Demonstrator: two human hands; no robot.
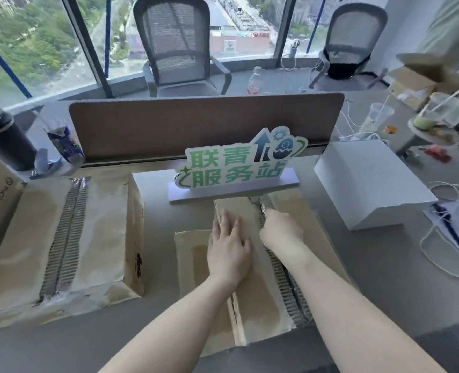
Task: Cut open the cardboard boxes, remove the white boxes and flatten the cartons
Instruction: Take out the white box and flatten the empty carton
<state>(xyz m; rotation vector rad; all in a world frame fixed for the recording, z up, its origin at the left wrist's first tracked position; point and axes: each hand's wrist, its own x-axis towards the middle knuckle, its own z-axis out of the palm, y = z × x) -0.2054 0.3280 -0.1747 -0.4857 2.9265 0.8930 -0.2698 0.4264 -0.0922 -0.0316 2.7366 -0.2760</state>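
Daylit windows [48, 41], two mesh chairs [180, 47], brown desk divider [169, 125]

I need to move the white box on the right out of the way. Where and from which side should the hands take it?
Judging by its pose, take the white box by its two short ends, one hand on each, coming from above. It lies flat and closed, too broad for one hand, and cords crowd its right side.

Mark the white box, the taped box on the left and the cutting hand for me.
white box [368, 179]: head view, on its top face.
taped box [96, 227]: head view, right half of its top.
right hand [282, 228]: head view, back of the fist.
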